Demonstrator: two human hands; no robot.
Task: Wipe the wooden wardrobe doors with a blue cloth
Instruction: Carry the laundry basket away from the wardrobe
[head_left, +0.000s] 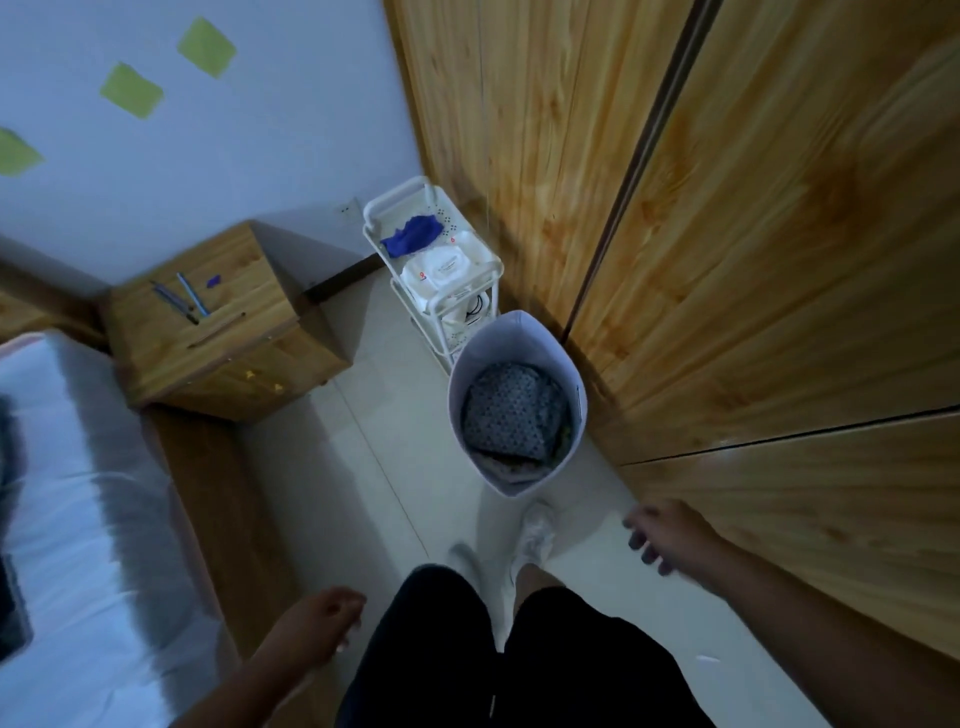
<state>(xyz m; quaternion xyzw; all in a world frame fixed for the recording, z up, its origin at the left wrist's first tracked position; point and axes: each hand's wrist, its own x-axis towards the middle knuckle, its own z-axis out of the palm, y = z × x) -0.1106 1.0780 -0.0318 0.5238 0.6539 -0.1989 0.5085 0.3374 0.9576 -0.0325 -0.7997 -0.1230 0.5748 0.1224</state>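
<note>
Left hand (322, 618) noted low beside the thigh, fingers loosely curled, nothing held. Right hand (662, 535) noted forward and out toward the wardrobe doors (753, 234), fingers relaxed and slightly spread, nothing held; outline blurred. Both hands are judged free because the cloth has not yet been collected. Blue cloth (413, 235) is located well ahead of the hands, on the top shelf of a white cart (395, 193) set in the corner just beside the wardrobe, next to a white pack of wipes (441, 267). Placement there is judged to keep cleaning supplies within reach of the doors. Between the feet and the cart a laundry basket (456, 395) stands on the floor, patterned fabric inside. Cloth appearance: deep blue, crumpled, loosely bunched at the shelf's far end; wet or dry cannot be told. Doors: yellow-brown wood, grain visible, closed, dark seams between panels.
</note>
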